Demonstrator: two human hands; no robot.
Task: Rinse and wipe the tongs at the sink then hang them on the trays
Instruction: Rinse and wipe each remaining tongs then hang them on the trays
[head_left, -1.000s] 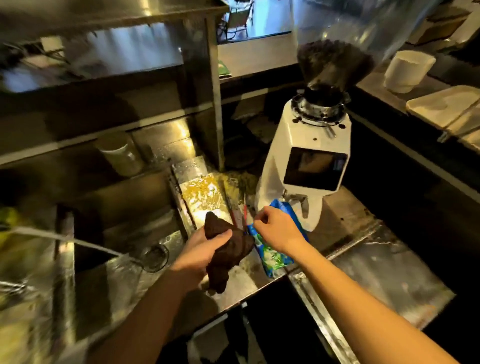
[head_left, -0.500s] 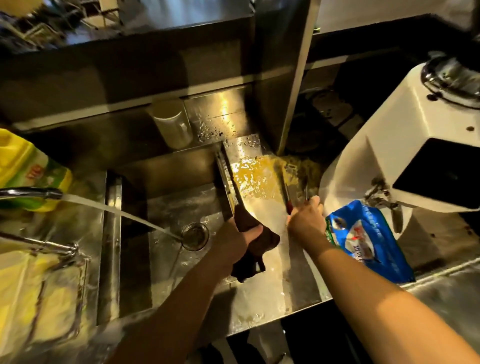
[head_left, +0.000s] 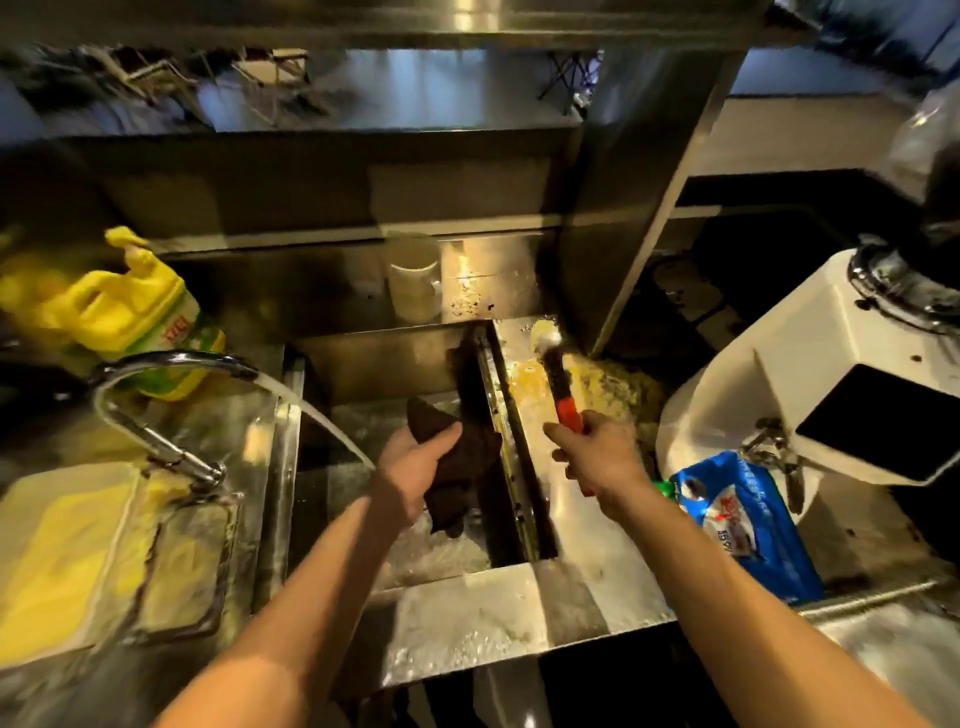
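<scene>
My right hand (head_left: 597, 454) grips the tongs (head_left: 558, 384) by their red handle, over the wet steel counter just right of the sink. Their dark arms point away from me and end in a pale tip. My left hand (head_left: 413, 467) holds a dark brown cloth (head_left: 460, 462) above the sink basin (head_left: 363, 519), close to the basin's right wall. The curved tap (head_left: 156, 374) at the left pours a stream of water into the basin, a little left of the cloth. No trays are clearly visible.
A yellow detergent jug (head_left: 124, 317) stands behind the tap and a yellow sponge rack (head_left: 104, 545) sits at the front left. A white coffee grinder (head_left: 810, 395) and a blue packet (head_left: 753, 525) crowd the counter at the right. A steel cup (head_left: 413, 286) stands behind the sink.
My right hand has lifted the tongs off the counter, their red handle now showing. The view has swung left and down towards the sink. My left hand keeps the cloth.
</scene>
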